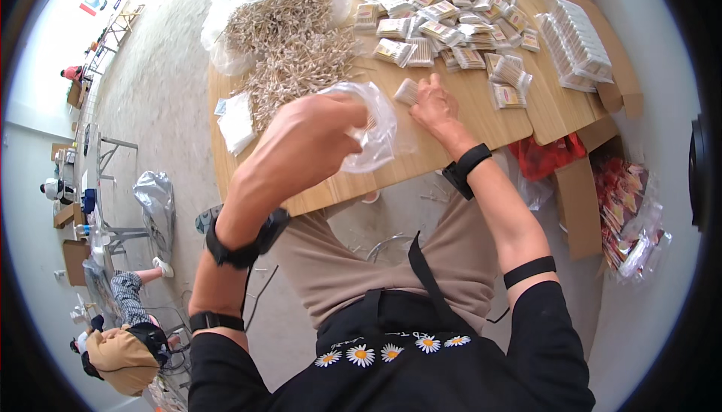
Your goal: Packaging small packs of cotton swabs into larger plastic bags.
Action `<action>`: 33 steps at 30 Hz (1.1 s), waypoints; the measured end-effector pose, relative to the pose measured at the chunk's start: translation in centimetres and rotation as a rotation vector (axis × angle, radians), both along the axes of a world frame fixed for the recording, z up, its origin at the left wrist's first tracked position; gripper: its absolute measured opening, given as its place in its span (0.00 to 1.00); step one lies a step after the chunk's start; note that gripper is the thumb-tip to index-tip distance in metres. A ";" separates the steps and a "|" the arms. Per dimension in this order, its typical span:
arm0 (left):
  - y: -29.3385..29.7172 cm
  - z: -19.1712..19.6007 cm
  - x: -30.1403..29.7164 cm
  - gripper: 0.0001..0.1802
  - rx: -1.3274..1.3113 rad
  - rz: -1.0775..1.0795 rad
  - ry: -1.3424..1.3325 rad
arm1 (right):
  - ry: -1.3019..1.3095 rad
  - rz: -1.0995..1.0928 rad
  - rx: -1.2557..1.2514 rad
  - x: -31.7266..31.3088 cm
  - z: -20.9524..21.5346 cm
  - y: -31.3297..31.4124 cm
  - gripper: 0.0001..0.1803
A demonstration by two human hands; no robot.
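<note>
My left hand (312, 130) is raised over the table's front edge, fingers closed on a clear, rounded plastic piece (376, 145). Whether that is a tub or a stiff bag I cannot tell; a few brownish sticks show by the fingertips. On the tabletop, my right hand (435, 105) has its fingers against the right end of a small packet of cotton swabs (407, 91), gripping it. Left of centre spreads a big heap of loose cotton swabs (293, 66), partly inside a large clear bag (218, 17). Finished-looking swab packets (440, 30) lie piled at the back right.
Clear plastic trays (575, 43) stand at the table's right edge beside an open cardboard box (579, 209). Thin white bags (237, 124) lie at the left edge. Colourful plastic packaging (628, 216) fills the lower right. Other people (124, 355) sit along the left wall.
</note>
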State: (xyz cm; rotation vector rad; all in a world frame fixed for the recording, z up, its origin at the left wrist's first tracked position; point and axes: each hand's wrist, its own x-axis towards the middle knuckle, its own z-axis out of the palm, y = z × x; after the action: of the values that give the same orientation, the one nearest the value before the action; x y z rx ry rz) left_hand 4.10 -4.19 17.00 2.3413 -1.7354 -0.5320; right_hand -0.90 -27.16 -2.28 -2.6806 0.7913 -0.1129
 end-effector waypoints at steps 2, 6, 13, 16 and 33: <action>2.0 -0.2 -1.3 0.15 -0.700 0.377 -0.092 | 0.014 -0.018 0.006 -0.3 0.1 -0.2 0.15; 6.1 -6.4 -1.4 0.35 -0.557 0.944 0.198 | -0.065 -0.082 0.096 -0.8 1.3 -1.0 0.23; 3.4 -9.8 -3.6 0.27 -0.694 0.830 1.013 | -0.587 0.478 1.115 -0.9 15.3 5.1 0.22; 2.8 -9.6 -3.0 0.22 -0.758 0.753 1.011 | -0.307 0.683 1.319 -0.7 15.5 6.4 0.19; 2.4 -7.9 1.1 0.12 -0.661 0.672 0.627 | 0.248 0.598 0.455 -3.4 14.9 7.6 0.16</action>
State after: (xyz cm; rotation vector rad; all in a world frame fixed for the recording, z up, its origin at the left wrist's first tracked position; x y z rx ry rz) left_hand 5.17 -1.84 9.10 1.8186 -0.6420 -0.4110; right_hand -4.33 -19.59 12.63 -2.3864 0.0306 0.4908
